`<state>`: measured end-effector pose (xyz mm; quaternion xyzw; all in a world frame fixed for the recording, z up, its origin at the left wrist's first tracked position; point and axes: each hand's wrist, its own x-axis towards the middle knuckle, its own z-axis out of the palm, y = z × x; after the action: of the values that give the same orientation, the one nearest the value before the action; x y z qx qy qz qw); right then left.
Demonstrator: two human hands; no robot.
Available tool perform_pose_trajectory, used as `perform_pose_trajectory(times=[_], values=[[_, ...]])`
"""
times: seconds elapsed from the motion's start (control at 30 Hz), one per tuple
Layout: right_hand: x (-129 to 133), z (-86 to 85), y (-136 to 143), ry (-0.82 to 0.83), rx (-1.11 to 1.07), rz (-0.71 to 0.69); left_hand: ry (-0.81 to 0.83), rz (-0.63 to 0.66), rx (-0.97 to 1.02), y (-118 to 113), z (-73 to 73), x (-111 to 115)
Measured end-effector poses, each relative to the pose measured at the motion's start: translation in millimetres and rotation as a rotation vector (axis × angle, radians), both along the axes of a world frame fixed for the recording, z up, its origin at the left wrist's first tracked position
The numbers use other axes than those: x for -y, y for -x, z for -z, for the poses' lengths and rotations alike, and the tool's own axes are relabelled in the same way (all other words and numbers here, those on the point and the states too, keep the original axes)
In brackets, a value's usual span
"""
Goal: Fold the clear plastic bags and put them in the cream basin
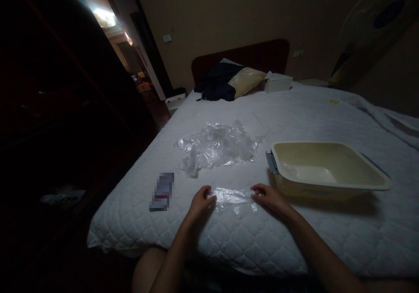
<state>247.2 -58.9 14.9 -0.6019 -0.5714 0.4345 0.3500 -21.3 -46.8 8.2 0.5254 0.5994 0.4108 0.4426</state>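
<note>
A clear plastic bag stretches between my two hands, low over the front of the bed. My left hand pinches its left end between thumb and fingers. At the opposite end, my right hand has the same pinching hold. The bag looks wrinkled and shiny, with its lower edge hanging loose or lying on the quilted cover. Just beyond it lies a spread heap of crumpled clear plastic bags.
To the right stands a cream plastic tub with grey handles. A pixelated flat item lies on the left of the white quilted bed. Dark clothing, a beige pillow and a white box sit near the headboard.
</note>
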Motion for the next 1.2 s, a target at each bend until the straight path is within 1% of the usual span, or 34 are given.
perform_pose_trajectory(times=[0.07, 0.13, 0.2, 0.3, 0.37, 0.47, 0.6, 0.67, 0.77, 0.87, 1.0, 1.1, 1.2], values=[[1, -3.5, 3, -0.005, 0.005, -0.007, 0.034, 0.040, 0.060, 2, 3.3, -7], [2, -5.2, 5, -0.032, -0.015, -0.011, 0.057, 0.082, 0.080, 2, 4.1, -10], [3, -5.2, 6, -0.055, -0.062, -0.002, 0.098, 0.143, 0.102, 1, 2.9, -9], [3, -3.5, 6, -0.043, -0.129, 0.010, 0.158, 0.210, 0.212, -3, 0.1, -5], [3, -2.1, 5, -0.033, -0.154, 0.004, 0.163, 0.215, 0.309, -6, -1.0, -3], [3, 0.2, 4, -0.020, -0.156, -0.011, 0.160, 0.175, 0.407, -9, -2.5, -4], [4, 4.1, 3, -0.022, -0.122, -0.051, 0.152, 0.131, 0.417, -11, -7.8, -6], [5, 5.8, 2, -0.029, -0.100, -0.064, 0.179, 0.130, 0.416, -10, -11.3, -6], [5, 7.6, 2, -0.036, -0.096, -0.056, 0.254, 0.156, 0.403, -7, -14.4, -7], [3, 8.8, 3, -0.062, -0.101, -0.015, 0.300, 0.196, 0.392, -6, -14.5, -9], [2, 9.4, 5, -0.056, -0.076, 0.009, 0.319, 0.254, 0.410, -7, -15.8, -10], [3, 7.8, 7, -0.046, -0.072, -0.006, 0.320, 0.255, 0.473, -7, -21.0, -9], [6, 5.4, 7, -0.050, -0.065, -0.026, 0.320, 0.271, 0.448, -4, -26.5, -7]])
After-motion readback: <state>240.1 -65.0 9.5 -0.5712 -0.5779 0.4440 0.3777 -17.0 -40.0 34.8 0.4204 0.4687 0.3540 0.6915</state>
